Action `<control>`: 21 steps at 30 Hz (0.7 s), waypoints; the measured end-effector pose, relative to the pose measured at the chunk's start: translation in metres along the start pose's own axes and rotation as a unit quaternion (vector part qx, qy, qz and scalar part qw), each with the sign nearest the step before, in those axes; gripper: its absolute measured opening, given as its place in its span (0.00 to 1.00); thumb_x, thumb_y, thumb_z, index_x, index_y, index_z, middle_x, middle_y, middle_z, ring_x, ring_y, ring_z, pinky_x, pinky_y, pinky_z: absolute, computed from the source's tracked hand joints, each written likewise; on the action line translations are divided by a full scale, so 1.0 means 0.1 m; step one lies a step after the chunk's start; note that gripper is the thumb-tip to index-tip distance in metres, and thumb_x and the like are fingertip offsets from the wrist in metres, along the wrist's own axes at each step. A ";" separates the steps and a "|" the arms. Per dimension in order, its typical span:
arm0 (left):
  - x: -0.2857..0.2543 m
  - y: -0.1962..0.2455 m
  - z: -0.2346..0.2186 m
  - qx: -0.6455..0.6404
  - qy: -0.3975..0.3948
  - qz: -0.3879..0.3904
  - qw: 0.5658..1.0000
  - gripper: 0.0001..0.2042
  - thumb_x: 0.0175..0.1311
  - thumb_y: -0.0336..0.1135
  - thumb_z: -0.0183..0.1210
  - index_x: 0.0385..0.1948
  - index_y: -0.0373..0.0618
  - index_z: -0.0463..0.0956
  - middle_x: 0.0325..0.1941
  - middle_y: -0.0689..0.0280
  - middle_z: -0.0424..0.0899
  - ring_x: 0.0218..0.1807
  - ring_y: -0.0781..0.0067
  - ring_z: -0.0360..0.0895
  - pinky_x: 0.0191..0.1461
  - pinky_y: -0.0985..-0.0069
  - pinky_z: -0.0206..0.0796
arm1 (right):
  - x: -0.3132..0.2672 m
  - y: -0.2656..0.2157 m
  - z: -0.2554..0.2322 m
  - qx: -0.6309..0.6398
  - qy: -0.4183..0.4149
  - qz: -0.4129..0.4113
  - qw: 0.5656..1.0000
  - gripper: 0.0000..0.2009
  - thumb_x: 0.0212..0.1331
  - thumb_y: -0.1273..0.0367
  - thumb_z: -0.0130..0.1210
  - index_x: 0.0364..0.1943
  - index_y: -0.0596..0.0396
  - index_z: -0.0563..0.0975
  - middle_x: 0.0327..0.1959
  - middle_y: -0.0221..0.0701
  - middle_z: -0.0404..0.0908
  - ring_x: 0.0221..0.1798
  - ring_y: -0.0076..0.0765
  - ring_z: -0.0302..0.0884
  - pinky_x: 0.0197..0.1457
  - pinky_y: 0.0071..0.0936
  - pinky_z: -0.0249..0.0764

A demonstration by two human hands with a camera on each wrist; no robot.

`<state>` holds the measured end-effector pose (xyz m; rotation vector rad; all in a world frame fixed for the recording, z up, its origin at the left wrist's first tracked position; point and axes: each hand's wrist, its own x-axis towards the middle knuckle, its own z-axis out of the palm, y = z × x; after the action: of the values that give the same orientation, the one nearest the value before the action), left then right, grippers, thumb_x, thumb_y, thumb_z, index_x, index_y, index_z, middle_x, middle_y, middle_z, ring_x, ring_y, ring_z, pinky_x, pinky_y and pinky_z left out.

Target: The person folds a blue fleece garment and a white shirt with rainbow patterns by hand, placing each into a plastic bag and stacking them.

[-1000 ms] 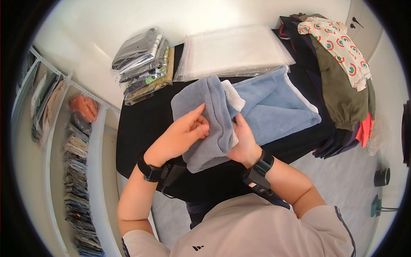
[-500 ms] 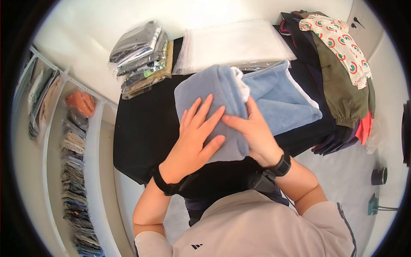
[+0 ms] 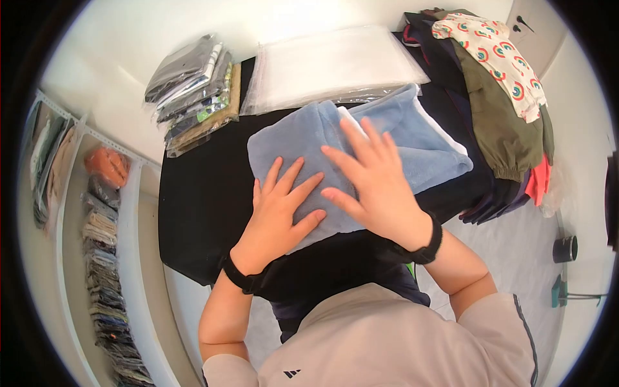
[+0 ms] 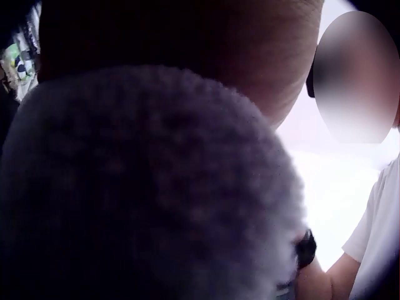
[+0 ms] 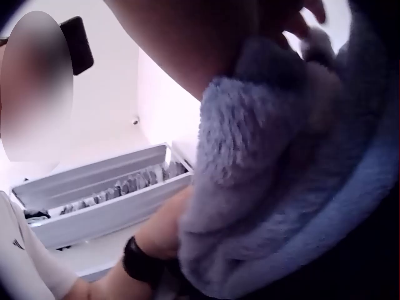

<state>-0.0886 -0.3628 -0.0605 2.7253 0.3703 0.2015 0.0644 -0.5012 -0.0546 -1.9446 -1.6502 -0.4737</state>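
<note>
A soft blue fleece piece [image 3: 291,137] with white edging lies on the black-covered table [image 3: 193,213], its left part folded into a thick pad. Its right part [image 3: 433,151] spreads out in a looser layer. My left hand [image 3: 277,213] rests on the pad near its front edge, fingers straight and spread. Over the pad's right side is my right hand [image 3: 380,184], fingers fanned out and slightly blurred. Close up in the left wrist view, a dark fuzzy bulge of the fleece [image 4: 156,181] fills most of the picture. In the right wrist view, fleece folds [image 5: 244,144] hang beside the hand.
A stack of bagged clothes [image 3: 193,90] stands at the back left, beside flat clear plastic bags [image 3: 335,68]. Clothes, including an olive garment [image 3: 509,129] and a rainbow-print one [image 3: 500,58], are heaped at the right edge. Shelves [image 3: 106,258] of packed clothes line the left.
Earlier both hands held the fleece's folded edge up; the fold now lies flatter and wider. The left hand has flattened onto it. The right hand has let go of the edge and spread its fingers.
</note>
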 end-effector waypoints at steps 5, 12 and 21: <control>-0.09 -0.39 0.24 -0.314 0.254 -0.166 0.900 0.28 0.62 0.45 0.56 0.61 0.43 0.61 0.64 0.51 0.63 0.66 0.57 0.60 0.61 0.60 0.60 | -0.22 0.27 0.44 0.120 0.016 0.079 0.989 0.27 0.55 0.59 0.57 0.56 0.61 0.68 0.59 0.57 0.63 0.60 0.61 0.63 0.61 0.43 0.64; -0.01 -0.11 0.02 -0.647 0.120 -0.228 0.717 0.23 0.62 0.39 0.55 0.55 0.35 0.64 0.50 0.58 0.73 0.52 0.68 0.71 0.55 0.72 0.64 | -0.24 0.22 0.38 0.171 0.025 0.119 0.978 0.24 0.59 0.64 0.52 0.57 0.63 0.66 0.59 0.55 0.65 0.59 0.60 0.65 0.62 0.42 0.62; -0.36 0.47 -0.46 -0.649 0.257 -0.221 0.681 0.23 0.60 0.39 0.54 0.55 0.37 0.64 0.50 0.60 0.73 0.51 0.70 0.71 0.54 0.74 0.62 | -0.28 -0.26 0.39 0.607 -0.025 0.183 0.773 0.22 0.63 0.66 0.44 0.58 0.63 0.63 0.55 0.48 0.69 0.58 0.48 0.68 0.62 0.33 0.62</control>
<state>-0.1214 -0.3986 -0.0037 1.0736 0.6729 0.7499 0.0308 -0.4975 -0.0974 -1.1532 -1.0289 0.6844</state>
